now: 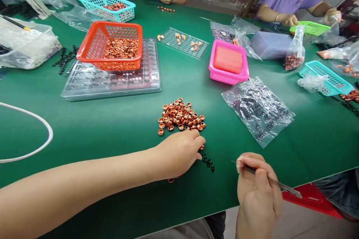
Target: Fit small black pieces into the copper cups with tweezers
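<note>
My left hand reaches across the near side of a pile of small copper-coloured cups, palm down with its fingers bent. One copper-coloured cup shows between the thumb and fingertips. Just beyond the thumb lies a scatter of tiny black pieces. Part of another cup peeks out under my left wrist. My right hand is closed round a slim pointed tool with a fine tip and a metallic rear end. That tip points left, above the green table, apart from the pieces.
An orange basket of copper-coloured cups stands on clear plastic trays. Right of the pile are a pink basket and a clear bag of dark pieces. A white cable curves at left. Two people work across the table.
</note>
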